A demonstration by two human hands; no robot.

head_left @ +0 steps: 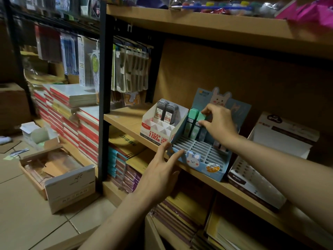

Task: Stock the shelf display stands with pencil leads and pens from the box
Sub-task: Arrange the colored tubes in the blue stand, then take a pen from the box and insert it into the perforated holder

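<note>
- I had the right hand (219, 120) pinching the top of a mint-green lead case (199, 123), fingers and thumb curled round its cap, seating it in the far row of the blue rabbit display stand (203, 152).
- 1 more green case (191, 121) stood just to its left in the same far row; the near slots of the grid looked unfilled.
- My left hand (160, 170) lay against the stand's near-left corner with fingers straight and spread, bracing it on the wooden shelf (126, 121), gripping nothing.
- Just left of the rabbit stand sat a white display stand (158, 127) with 2 grey lead packs (166, 112) upright in its far cells.
- The box (59, 170) of stock lay open on the floor, far left and well apart from the shelf.
- I judged this the filling step for the rabbit stand, early on, with most slots still to go.
- The next move, as I read it, called for pushing the case straight down until it stood upright, then reaching back to the supply for another.
</note>
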